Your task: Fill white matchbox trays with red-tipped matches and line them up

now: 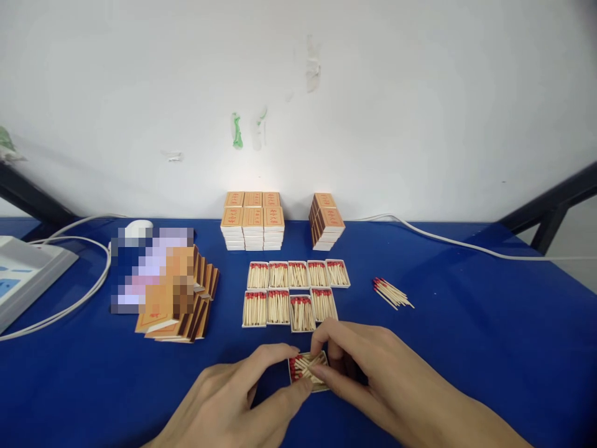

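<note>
On the blue tabletop in front of me lies a small white matchbox tray, with red-tipped matches lying askew in it. My left hand steadies this tray between index finger at its far edge and thumb at its near edge. Over the right part of the tray, my right hand has thumb and index finger pinched at the matches; its other fingers curl under and are partly hidden. Just beyond stand two rows of trays filled with matches, heads pointing away from me.
A loose bundle of matches lies to the right. At the wall stand a wide stack of closed matchboxes and a narrower stack. Matchbox sleeves pile up at left, near a partly blurred phone-like object and white cables.
</note>
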Tool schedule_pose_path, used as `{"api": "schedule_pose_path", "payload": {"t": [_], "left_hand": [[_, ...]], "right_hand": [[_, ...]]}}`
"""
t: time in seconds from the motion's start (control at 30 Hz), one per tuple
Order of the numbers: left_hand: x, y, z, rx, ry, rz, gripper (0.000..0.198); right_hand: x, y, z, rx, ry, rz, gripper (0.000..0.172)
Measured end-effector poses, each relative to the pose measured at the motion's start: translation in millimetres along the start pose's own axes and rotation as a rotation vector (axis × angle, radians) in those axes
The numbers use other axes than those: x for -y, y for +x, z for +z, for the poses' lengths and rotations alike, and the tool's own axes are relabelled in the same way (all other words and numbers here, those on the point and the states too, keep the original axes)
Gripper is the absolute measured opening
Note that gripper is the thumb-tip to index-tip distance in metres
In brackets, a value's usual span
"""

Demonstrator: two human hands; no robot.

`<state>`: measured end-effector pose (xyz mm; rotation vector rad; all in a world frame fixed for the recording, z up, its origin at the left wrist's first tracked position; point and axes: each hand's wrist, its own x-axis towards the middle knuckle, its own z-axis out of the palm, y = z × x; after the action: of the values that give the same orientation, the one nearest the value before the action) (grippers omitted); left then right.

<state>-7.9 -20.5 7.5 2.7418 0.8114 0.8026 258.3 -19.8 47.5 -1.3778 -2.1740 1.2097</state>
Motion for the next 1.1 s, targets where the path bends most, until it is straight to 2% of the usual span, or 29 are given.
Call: {"api": "schedule_pose_path", "payload": {"t": [0.13,0.27,0.53,0.63,0.7,0.77,0.8,0.93,1.0,1.1], "left_hand": [[-2,-3,3.6,-0.057,0.007,-0.03,0.034],[-4,-5,2.7,-0.062,-0.008,-0.076,0.032],[-5,-1,0.8,-0.072,-0.035,-0.081,0.029],[-5,-3,2.8,-0.052,-0.056,-0.124,0.028],[-5,-5,3.4,-0.037,-0.06,-0.151,0.028],[-4,-5,3.4,-0.029,-0.083,-0.155,0.026],[-4,-5,3.3,-0.026,-0.097,-0.148,0.024],[-3,-2,3.2,-0.019,-0.107,-0.147,0.024],[-3,-2,3.1,-0.022,-0.104,-0.159,0.024],[-3,-3,3.0,-0.026,-0.082,-0.167,0.023]], "right_hand": [[2,-2,-1,0.02,0.008,-0.009,0.015],[0,-1,-1,0.014,-0.015,-0.027,0.017],[-1,-1,-1,-0.005,-0.015,-0.002,0.02],[1,-1,-3,-0.003,-0.009,-0.008,0.015],[2,-1,-3,-0.003,-0.048,-0.028,0.014],[2,-1,-1,-0.016,-0.121,-0.063,0.028],[1,-1,0,-0.019,-0.163,-0.08,0.029],[-3,-1,6,-0.014,-0.309,-0.09,0.018],[-5,-1,8,-0.032,-0.38,-0.087,0.028],[-6,-2,7,-0.056,-0.444,-0.091,0.054]]}}
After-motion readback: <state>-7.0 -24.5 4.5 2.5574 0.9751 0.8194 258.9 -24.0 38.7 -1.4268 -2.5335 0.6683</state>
